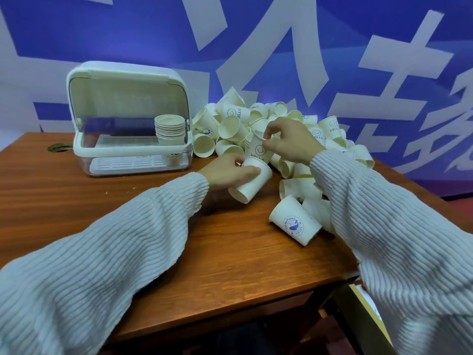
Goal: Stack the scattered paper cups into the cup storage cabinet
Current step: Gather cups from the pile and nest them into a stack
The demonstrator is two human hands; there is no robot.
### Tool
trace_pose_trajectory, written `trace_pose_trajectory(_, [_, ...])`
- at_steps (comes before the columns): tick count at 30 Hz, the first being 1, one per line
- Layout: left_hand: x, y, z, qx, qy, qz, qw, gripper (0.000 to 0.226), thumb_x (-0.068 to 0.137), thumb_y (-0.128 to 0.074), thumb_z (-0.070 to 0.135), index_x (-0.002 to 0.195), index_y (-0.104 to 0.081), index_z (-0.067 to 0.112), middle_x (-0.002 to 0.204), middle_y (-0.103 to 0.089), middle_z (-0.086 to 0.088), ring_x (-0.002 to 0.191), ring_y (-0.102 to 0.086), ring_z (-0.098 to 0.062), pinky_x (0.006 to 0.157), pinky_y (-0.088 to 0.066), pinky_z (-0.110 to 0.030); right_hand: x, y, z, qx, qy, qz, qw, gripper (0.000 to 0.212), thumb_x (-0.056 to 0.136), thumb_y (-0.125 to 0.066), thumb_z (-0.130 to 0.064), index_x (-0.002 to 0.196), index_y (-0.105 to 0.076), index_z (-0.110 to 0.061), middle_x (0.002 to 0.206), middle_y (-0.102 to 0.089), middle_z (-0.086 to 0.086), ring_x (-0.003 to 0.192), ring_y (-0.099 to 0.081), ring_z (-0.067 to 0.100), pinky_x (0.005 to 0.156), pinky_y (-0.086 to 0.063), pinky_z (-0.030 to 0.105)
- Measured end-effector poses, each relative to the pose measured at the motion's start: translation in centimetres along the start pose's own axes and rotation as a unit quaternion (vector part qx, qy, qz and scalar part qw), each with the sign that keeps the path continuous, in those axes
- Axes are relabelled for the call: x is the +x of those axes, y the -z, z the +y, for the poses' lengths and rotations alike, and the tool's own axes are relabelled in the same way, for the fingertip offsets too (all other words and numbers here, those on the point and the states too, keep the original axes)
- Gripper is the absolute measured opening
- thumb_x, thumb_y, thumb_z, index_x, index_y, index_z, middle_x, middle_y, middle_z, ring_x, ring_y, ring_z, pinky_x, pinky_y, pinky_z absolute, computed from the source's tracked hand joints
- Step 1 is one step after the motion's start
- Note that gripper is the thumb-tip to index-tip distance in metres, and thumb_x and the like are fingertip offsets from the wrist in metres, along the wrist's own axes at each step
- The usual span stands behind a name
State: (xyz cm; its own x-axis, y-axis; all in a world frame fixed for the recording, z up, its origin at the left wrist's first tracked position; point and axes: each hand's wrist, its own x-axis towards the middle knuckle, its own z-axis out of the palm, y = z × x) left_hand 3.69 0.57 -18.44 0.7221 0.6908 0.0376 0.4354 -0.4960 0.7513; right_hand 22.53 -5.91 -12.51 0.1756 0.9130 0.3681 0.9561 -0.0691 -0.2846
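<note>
A white cup storage cabinet (84,147) stands at the back left of the table with its lid raised, and a stack of several paper cups (170,130) sits inside at its right end. A heap of scattered paper cups (230,124) lies to its right. My left hand (227,172) grips a plain white cup (253,183) tilted on its side. My right hand (289,142) pinches the rim of a smiley "HELLO" cup (258,151), which sits partly in the cup held by my left hand.
A whale-logo cup (294,224) lies on its side near the table's right edge, with more loose cups beside my right sleeve. The wooden table (76,201) ends close on the right and front. A blue banner wall stands behind.
</note>
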Motion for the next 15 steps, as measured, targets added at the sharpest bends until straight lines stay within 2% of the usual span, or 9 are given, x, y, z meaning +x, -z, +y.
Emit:
trace_pose_trajectory(3, [-0.3, 2.5, -1.1, -0.025, -0.013, 0.070, 0.997, 0.039, 0.092, -0.070, 0.048, 0.119, -0.064, 0.021, 0.109, -0.068, 0.007, 0.091, -0.063, -0.002, 0.073, -0.047, -0.016, 0.7, -0.3, -0.6, 0.079, -0.003, 0.044, 0.996, 0.004, 0.085, -0.068, -0.027, 0.082, -0.065, -0.027, 0.098, -0.064, -0.012, 0.102, -0.060, 0.011, 0.092, -0.051, 0.036])
trace_pose_trajectory(4, [-0.5, 3.3, -1.6, -0.035, -0.010, 0.098, 0.995, 0.045, 0.089, -0.071, 0.050, 0.121, -0.064, 0.020, 0.109, -0.067, 0.008, 0.092, -0.062, -0.002, 0.074, -0.047, -0.015, 1.0, -0.5, -1.0, 0.104, -0.001, 0.057, 0.993, 0.003, 0.084, -0.068, -0.027, 0.082, -0.067, -0.026, 0.095, -0.065, -0.013, 0.101, -0.061, 0.011, 0.092, -0.053, 0.038])
trace_pose_trajectory(6, [-1.2, 4.9, -2.3, -0.079, -0.002, 0.155, 0.985, 0.066, 0.080, -0.072, 0.057, 0.132, -0.059, 0.018, 0.119, -0.065, 0.006, 0.103, -0.064, -0.009, 0.089, -0.053, -0.026, 1.5, -1.1, -1.9, 0.148, 0.008, 0.088, 0.985, 0.005, 0.084, -0.068, -0.027, 0.084, -0.068, -0.022, 0.093, -0.068, -0.013, 0.099, -0.063, 0.007, 0.091, -0.055, 0.039])
trace_pose_trajectory(7, [-1.7, 5.6, -2.6, -0.102, -0.001, 0.186, 0.977, 0.070, 0.078, -0.072, 0.057, 0.135, -0.056, 0.019, 0.124, -0.064, 0.005, 0.108, -0.063, -0.011, 0.095, -0.053, -0.032, 1.9, -1.5, -2.4, 0.160, 0.013, 0.106, 0.981, 0.007, 0.085, -0.067, -0.029, 0.085, -0.069, -0.023, 0.094, -0.069, -0.013, 0.099, -0.063, 0.005, 0.091, -0.055, 0.037])
trace_pose_trajectory(8, [-2.1, 6.3, -2.9, -0.122, -0.002, 0.219, 0.968, 0.069, 0.081, -0.073, 0.054, 0.137, -0.053, 0.019, 0.127, -0.062, 0.004, 0.110, -0.062, -0.011, 0.097, -0.052, -0.031, 2.3, -1.9, -3.0, 0.167, 0.019, 0.125, 0.978, 0.008, 0.087, -0.066, -0.031, 0.087, -0.068, -0.024, 0.096, -0.069, -0.013, 0.098, -0.063, 0.003, 0.090, -0.054, 0.035])
trace_pose_trajectory(9, [-2.6, 7.0, -3.2, -0.133, -0.001, 0.259, 0.957, 0.065, 0.086, -0.074, 0.048, 0.138, -0.050, 0.019, 0.126, -0.061, 0.004, 0.108, -0.060, -0.010, 0.095, -0.050, -0.024, 2.7, -2.3, -3.8, 0.171, 0.026, 0.142, 0.975, 0.009, 0.089, -0.066, -0.033, 0.089, -0.068, -0.024, 0.097, -0.070, -0.014, 0.098, -0.063, 0.002, 0.089, -0.054, 0.034])
trace_pose_trajectory(11, [-3.3, 8.6, -3.7, -0.128, -0.003, 0.347, 0.929, 0.062, 0.091, -0.074, 0.038, 0.141, -0.045, 0.018, 0.119, -0.058, 0.005, 0.099, -0.057, -0.005, 0.079, -0.043, -0.006, 3.9, -3.1, -5.4, 0.186, 0.045, 0.168, 0.967, 0.014, 0.093, -0.064, -0.036, 0.093, -0.069, -0.022, 0.097, -0.071, -0.015, 0.096, -0.064, 0.003, 0.087, -0.052, 0.032])
trace_pose_trajectory(12, [-3.6, 9.4, -4.0, -0.124, -0.003, 0.387, 0.914, 0.063, 0.091, -0.075, 0.037, 0.143, -0.044, 0.017, 0.118, -0.057, 0.005, 0.098, -0.056, -0.005, 0.076, -0.040, -0.004, 4.6, -3.4, -6.4, 0.193, 0.055, 0.179, 0.963, 0.017, 0.095, -0.064, -0.037, 0.095, -0.069, -0.021, 0.096, -0.072, -0.014, 0.095, -0.065, 0.004, 0.087, -0.052, 0.031])
trace_pose_trajectory(15, [-4.1, 11.7, -5.0, -0.119, -0.009, 0.457, 0.881, 0.076, 0.087, -0.076, 0.042, 0.149, -0.038, 0.019, 0.134, -0.057, 0.001, 0.116, -0.054, -0.011, 0.100, -0.042, -0.024, 6.7, -4.4, -9.3, 0.199, 0.086, 0.192, 0.957, 0.018, 0.099, -0.062, -0.035, 0.101, -0.070, -0.019, 0.101, -0.074, -0.012, 0.096, -0.065, 0.008, 0.089, -0.051, 0.032])
